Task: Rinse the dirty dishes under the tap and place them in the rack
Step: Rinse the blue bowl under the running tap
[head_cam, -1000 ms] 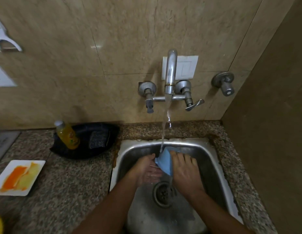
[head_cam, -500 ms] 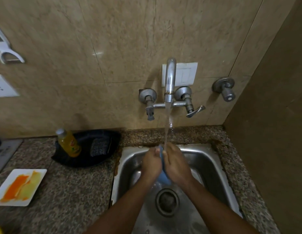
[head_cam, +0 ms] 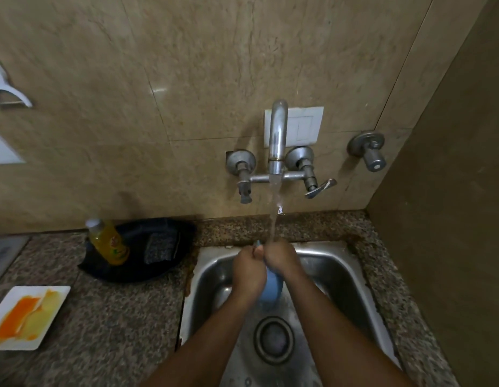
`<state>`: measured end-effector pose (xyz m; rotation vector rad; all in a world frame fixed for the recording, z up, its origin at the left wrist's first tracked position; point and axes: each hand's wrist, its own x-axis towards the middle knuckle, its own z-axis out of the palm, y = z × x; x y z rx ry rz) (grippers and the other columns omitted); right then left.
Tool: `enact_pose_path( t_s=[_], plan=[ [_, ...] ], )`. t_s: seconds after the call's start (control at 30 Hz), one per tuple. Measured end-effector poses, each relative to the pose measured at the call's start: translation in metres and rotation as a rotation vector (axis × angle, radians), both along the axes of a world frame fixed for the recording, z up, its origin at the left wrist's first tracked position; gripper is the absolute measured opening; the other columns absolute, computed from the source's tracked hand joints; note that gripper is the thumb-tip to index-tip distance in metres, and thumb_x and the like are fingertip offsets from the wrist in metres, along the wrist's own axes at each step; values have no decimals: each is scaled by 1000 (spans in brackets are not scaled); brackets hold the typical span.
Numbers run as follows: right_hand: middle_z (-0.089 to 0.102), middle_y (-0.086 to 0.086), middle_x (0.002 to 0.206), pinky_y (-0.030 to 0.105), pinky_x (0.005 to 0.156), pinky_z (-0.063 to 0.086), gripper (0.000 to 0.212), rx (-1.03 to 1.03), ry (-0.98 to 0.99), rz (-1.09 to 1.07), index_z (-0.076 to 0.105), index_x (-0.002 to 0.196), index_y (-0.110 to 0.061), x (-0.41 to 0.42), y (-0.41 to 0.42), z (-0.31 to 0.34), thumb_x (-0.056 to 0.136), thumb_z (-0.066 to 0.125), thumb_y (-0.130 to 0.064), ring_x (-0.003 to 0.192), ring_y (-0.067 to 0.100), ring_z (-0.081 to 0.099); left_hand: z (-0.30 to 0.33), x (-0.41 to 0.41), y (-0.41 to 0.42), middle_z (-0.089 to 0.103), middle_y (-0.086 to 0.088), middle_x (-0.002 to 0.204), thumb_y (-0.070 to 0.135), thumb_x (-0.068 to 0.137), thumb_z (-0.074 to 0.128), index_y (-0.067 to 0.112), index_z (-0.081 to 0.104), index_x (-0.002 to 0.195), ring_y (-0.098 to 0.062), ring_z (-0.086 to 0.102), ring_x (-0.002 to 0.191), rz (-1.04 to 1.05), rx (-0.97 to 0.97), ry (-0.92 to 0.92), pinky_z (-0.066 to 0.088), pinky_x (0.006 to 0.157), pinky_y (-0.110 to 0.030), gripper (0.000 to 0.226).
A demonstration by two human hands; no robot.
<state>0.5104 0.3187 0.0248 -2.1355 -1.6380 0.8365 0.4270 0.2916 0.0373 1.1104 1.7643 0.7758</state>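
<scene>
The sink (head_cam: 337,263) contains both hands and a blue dish (head_cam: 271,287), held above the drain (head_cam: 274,337) under the stream from the tap (head_cam: 277,135). The left hand (head_cam: 248,270) and right hand (head_cam: 280,259) each have a grip clamped on the dish, fingers curled round it. Left of the sink, on the bench (head_cam: 109,317), a black tray (head_cam: 136,270) holds a yellow bottle (head_cam: 110,243) and a scouring pad (head_cam: 160,247); a white plate (head_cam: 28,317) carries orange and yellow residue. Compared with 0.5 s ago, the hands sit closer together, hiding more of the dish.
</scene>
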Motion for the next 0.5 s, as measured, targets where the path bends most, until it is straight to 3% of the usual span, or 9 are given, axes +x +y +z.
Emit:
enact_pose_path(
  t_s=[0.03,0.1,0.17,0.2,0.27,0.33,0.43,0.5],
  plan=[
    [70,18,106,34,76,46,40,50,-82,42,70,102,-9,-6,-3,4,96,47,-42,101,36,64,0,-2,1,67,-6,88,29,103,44,14,61,91,-25,65,88,24,-29,-41,52,86,-40,26],
    [70,9,108,34,86,45,33,379,-355,271,68,109,-15,-9,-16,1,98,44,-35,102,27,64,1,-11,10,70,-11,90,27,101,46,6,66,96,-29,67,90,171,-97,-294,53,92,-48,30],
    [64,6,123,36,101,43,37,671,-356,558,61,128,-14,4,-27,-6,96,46,-26,117,22,57,2,-18,16,70,-14,96,26,102,46,0,65,110,-31,67,94,274,-179,-542,53,95,-47,34],
    [62,6,129,39,103,43,41,771,-313,602,58,133,-12,11,-27,-9,96,45,-25,121,23,55,4,-18,18,70,-17,101,27,102,45,-1,65,112,-33,67,96,295,-211,-622,53,93,-46,35],
    [64,6,126,38,98,48,42,775,-237,430,62,128,-14,12,-22,-3,98,38,-32,117,22,58,11,-12,22,70,-21,108,29,102,44,1,66,109,-36,67,100,327,-230,-727,53,92,-44,36],
    [68,2,112,30,82,50,46,627,-91,56,69,113,-20,-3,-18,10,99,30,-41,100,18,63,14,-6,27,68,-18,114,31,101,46,2,64,114,-36,66,104,335,-209,-758,52,96,-47,37],
    [69,-3,86,30,68,44,33,373,591,-460,68,85,-23,-1,-4,21,100,42,-35,80,18,63,22,-6,24,68,-21,110,24,102,47,-2,60,115,-37,66,98,421,-199,-885,51,96,-51,32],
    [72,-4,91,37,78,51,29,336,748,-630,69,85,-27,11,-5,13,98,44,-32,88,20,67,21,-9,21,67,-24,113,22,101,45,-2,58,118,-39,65,99,486,-253,-981,52,87,-53,32]
  ],
)
